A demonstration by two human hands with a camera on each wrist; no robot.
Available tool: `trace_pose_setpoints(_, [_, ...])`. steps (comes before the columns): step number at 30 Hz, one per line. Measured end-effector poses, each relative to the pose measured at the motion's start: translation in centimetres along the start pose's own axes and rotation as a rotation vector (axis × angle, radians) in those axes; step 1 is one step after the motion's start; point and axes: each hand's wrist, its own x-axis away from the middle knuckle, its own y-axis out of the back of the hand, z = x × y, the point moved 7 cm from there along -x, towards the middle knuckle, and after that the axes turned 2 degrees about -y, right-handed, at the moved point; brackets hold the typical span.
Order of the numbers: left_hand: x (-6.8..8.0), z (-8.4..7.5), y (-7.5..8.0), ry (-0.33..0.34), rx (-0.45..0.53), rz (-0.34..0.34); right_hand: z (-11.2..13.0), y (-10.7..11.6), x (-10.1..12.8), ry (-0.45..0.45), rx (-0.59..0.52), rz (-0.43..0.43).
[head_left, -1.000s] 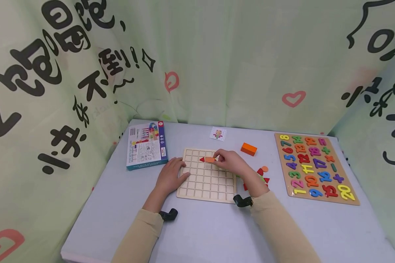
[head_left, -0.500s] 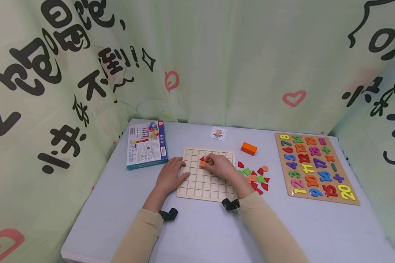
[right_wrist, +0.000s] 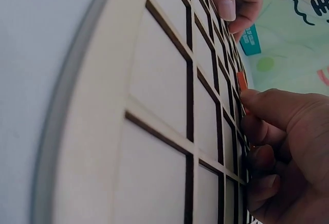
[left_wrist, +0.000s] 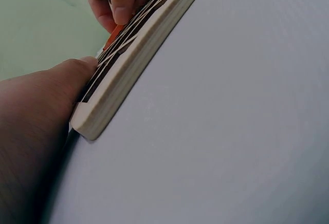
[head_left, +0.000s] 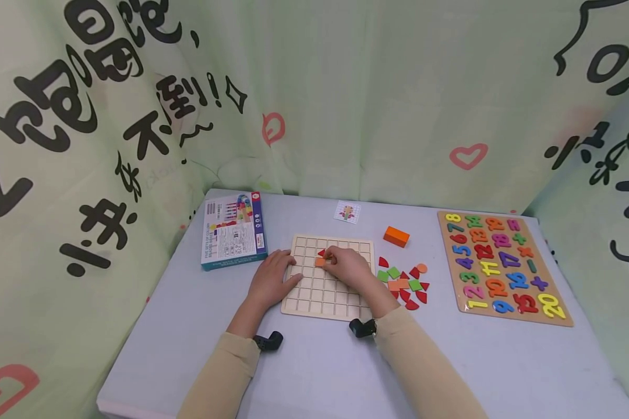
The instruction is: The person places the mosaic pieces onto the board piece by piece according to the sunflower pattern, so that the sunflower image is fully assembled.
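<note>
At the far left lay a printed cardboard box [head_left: 233,235], seemingly closed, its contents hidden. Beside it the left hand [head_left: 270,280] rested on the left edge of a wooden grid board [head_left: 314,297], fingers loosely straight and pinching nothing, apparently steadying it. The orange tile [head_left: 320,262] was over the board's far half, left of centre, just nearer the person than a red piece [head_left: 321,253]; whether it sat down in a cell could not be told. It looked light, stiff, smooth and not fragile, best taken by opposite edges. The right hand [head_left: 348,267] pinched it between thumb and forefinger, the other fingers curled. Beyond the board lay a pattern card [head_left: 347,212]; to the right, loose tiles [head_left: 415,285] in red, green and orange lay near an orange block [head_left: 396,237]. Farthest right, a number puzzle board [head_left: 541,256] carried coloured numerals [head_left: 484,252] and arithmetic signs [head_left: 539,284].
</note>
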Motion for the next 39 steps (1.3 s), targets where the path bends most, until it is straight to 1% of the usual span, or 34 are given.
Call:
trace_pose_setpoints(5, [0.0, 0.0, 0.0, 0.002, 0.003, 0.007, 0.0, -0.1, -0.1, -0.010, 0.024, -0.009])
trace_pose_setpoints(12, [-0.1, -0.1, 0.0, -0.004, -0.001, -0.002, -0.2, -0.1, -0.1, -0.021, 0.027, -0.014])
trace_pose_setpoints(17, [-0.2, -0.1, -0.1, -0.003, -0.003, 0.003, -0.2, -0.1, 0.0, -0.025, 0.031, -0.013])
trace_pose_setpoints(22, [-0.1, -0.2, -0.1, -0.005, 0.005, -0.003, 0.0, 0.1, 0.2, -0.015, 0.049, -0.019])
trace_pose_setpoints(25, [-0.1, -0.2, -0.1, -0.004, 0.001, -0.005, 0.1, 0.3, 0.6, -0.002, 0.038, -0.022])
trace_pose_setpoints(31, [0.0, -0.3, 0.0, -0.009, 0.003, -0.014, -0.3, 1.7, 1.4, 0.004, 0.001, -0.034])
trace_pose_setpoints(39, [0.0, -0.1, 0.0, -0.016, 0.004, -0.025, -2.0, 5.2, 2.9, -0.016, 0.005, -0.071])
